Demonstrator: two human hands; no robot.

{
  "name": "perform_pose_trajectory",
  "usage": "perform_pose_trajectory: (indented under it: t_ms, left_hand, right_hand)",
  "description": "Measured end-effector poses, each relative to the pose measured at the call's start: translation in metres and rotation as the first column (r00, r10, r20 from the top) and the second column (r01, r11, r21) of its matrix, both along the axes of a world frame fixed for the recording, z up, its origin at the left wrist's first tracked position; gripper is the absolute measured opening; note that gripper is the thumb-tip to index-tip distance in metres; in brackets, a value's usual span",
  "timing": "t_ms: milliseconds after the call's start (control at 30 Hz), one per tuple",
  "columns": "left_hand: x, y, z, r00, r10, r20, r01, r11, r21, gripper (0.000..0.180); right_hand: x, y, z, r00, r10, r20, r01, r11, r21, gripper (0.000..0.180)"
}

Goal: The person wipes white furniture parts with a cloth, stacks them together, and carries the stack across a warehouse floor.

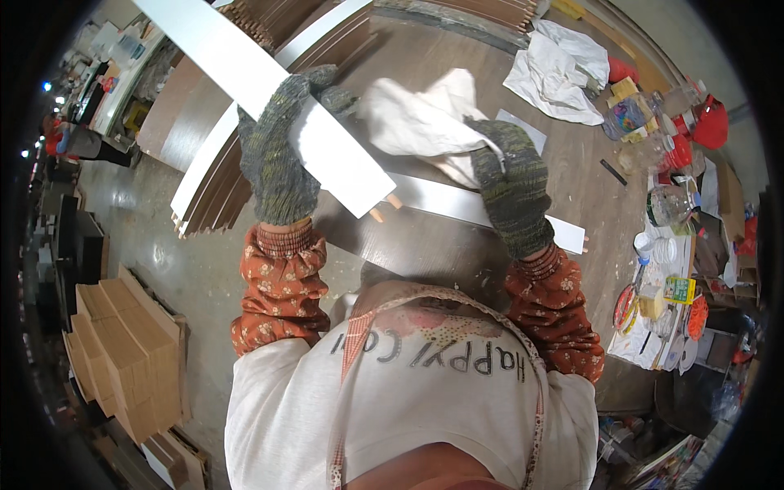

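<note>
Your apron bib [425,327] sits just under both gloved hands. Left hand [278,155] clenches the white panel [327,147] — propping it up off the workbench [457,245] — while right hand [510,192] grasps a white rag [416,122] pressed against it.

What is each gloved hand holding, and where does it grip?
Left hand wraps the white board near its dowelled end; right hand clutches a white cloth by one bunched edge.

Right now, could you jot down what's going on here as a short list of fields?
left hand: gloved, gripping a long white panel
right hand: gloved, holding a white cloth against the panel
panel end: two wooden dowels stick out
surface: dark wood workbench
on bench: second white strip, crumpled white rag
right side: bottles and containers
lower left: stacked cardboard boxes
</note>
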State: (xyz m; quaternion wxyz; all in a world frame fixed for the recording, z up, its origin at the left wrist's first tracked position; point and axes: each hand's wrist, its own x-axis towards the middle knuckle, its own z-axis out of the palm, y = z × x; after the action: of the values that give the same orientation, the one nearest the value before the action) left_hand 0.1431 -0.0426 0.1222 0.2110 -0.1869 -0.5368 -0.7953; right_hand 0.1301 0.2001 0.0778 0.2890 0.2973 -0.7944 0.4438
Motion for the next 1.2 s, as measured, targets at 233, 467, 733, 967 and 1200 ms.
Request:
perform_pose_trajectory:
  t_ms: [233, 467, 733, 967, 1200]
  left_hand:
    - [0.004, 0.017, 0.008, 0.976, 0.201, -0.077, -0.213, 0.841, -0.498, 0.037]
    - [-0.002, 0.045, 0.013, 0.921, -0.207, 0.331, 0.249, 0.964, -0.089, 0.032]
    - [0.023, 0.106, 0.028, 0.748, -0.321, 0.581, 0.504, 0.844, -0.182, 0.036]
    - [0.024, 0.134, -0.011, 0.466, -0.41, 0.784, 0.714, 0.698, -0.059, 0.032]
    - [0.009, 0.081, -0.057, 0.531, -0.387, 0.754, 0.749, 0.63, -0.204, 0.03]
  right_hand:
    - [-0.001, 0.029, -0.011, 0.919, -0.333, 0.21, 0.25, 0.905, 0.345, 0.068]
    - [0.078, 0.177, -0.023, 0.758, -0.635, -0.146, 0.637, 0.675, 0.373, 0.033]
    - [0.27, 0.357, -0.004, -0.17, -0.985, 0.024, 0.787, -0.121, 0.604, 0.034]
    - [0.281, 0.444, -0.036, -0.294, -0.913, 0.283, 0.699, -0.004, 0.715, 0.05]
    - [0.266, 0.433, -0.005, -0.194, -0.819, 0.54, 0.716, 0.258, 0.649, 0.047]
